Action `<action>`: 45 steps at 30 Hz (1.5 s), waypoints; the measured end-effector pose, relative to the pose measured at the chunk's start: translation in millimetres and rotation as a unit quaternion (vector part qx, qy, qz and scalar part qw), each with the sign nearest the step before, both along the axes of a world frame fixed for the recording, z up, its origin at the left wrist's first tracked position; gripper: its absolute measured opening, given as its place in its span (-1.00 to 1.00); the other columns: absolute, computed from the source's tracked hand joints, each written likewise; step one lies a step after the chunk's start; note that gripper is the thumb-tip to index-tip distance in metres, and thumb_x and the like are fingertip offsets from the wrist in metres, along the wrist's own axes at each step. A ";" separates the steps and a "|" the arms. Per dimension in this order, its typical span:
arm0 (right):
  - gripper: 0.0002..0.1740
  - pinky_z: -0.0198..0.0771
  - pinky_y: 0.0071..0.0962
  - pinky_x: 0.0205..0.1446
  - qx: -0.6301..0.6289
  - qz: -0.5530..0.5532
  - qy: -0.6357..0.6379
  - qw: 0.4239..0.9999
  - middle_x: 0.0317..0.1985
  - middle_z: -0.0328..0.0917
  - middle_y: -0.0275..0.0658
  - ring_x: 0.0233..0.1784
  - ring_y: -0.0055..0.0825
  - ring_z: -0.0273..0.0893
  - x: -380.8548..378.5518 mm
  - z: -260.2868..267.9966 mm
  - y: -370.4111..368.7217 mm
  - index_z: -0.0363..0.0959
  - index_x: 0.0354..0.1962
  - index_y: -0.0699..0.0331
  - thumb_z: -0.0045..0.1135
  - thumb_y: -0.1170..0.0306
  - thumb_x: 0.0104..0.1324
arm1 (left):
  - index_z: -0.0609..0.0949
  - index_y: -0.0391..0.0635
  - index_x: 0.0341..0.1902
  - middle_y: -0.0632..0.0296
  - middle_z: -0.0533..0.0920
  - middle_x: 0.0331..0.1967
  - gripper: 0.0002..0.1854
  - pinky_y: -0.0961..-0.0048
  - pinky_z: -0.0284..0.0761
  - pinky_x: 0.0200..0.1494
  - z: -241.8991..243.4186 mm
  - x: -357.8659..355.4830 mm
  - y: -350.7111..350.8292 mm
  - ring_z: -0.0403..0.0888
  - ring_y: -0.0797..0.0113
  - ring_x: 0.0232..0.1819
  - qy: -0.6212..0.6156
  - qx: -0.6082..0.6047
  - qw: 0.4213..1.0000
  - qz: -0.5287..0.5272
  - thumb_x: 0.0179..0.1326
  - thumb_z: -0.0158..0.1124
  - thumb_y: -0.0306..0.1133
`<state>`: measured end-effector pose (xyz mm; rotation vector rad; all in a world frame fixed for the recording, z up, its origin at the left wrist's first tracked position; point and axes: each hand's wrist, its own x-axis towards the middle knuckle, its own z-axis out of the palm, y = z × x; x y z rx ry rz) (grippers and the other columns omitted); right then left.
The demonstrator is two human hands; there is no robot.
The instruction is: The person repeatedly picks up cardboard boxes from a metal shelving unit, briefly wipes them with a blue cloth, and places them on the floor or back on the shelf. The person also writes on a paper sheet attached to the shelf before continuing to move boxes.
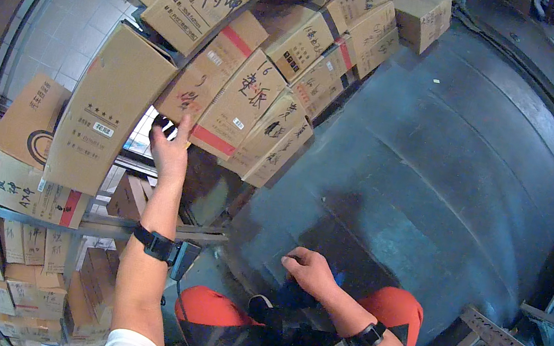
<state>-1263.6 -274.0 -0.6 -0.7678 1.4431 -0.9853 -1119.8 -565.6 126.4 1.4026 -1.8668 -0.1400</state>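
My left hand [171,147] reaches up to the bottom edge of a cardboard box with a red tape band [215,68]. Its index finger points at or touches that box; the thumb is apart and holds nothing that I can see. To its left stands a tall cardboard box [107,113], and to its right a cardboard box with handwriting [239,104]. My right hand [308,270] hangs above the dark floor, over my lap, with its fingers curled; whether anything is inside them cannot be told.
A metal shelf rail [105,226] runs under my left forearm, with more stacked cartons [32,292] below. Further cartons [303,38] line the upper middle. A metal rack edge [505,342] stands at the lower right, above the dark floor [415,195].
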 end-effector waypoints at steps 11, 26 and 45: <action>-0.66 0.39 -0.43 -0.23 -0.028 0.016 0.045 0.998 -0.45 0.55 -0.13 -0.38 -0.42 0.50 9.7 4.7 -7.6 0.49 -0.26 0.39 0.07 0.24 0.18 | 0.10 -0.01 0.21 0.07 0.17 0.19 -0.28 0.13 0.28 0.14 9.8 44.8 -17.2 0.28 -0.01 0.15 0.402 0.240 0.866 -0.175 0.11 0.26 -0.06; -0.64 0.40 -0.40 -0.19 0.036 -0.040 -0.006 0.999 -0.42 0.58 -0.11 -0.35 -0.32 0.55 -7.9 5.0 8.2 0.50 -0.24 0.35 0.07 0.20 0.17 | 0.20 -0.02 0.26 0.06 0.19 0.21 -0.39 -0.05 0.29 0.19 26.1 35.1 -44.8 0.18 0.04 0.23 0.612 0.272 0.738 -0.084 0.22 0.06 -0.01; -0.68 0.35 -0.50 -0.25 0.046 0.011 -0.032 0.998 -0.46 0.56 -0.20 -0.39 -0.50 0.47 3.1 -6.9 -11.8 0.49 -0.31 0.39 0.11 0.26 0.15 | 0.28 -0.17 0.19 0.06 0.38 0.11 -0.41 0.03 0.44 0.03 46.8 86.7 134.1 0.38 0.10 0.11 0.606 0.335 0.715 -0.099 0.16 0.04 -0.07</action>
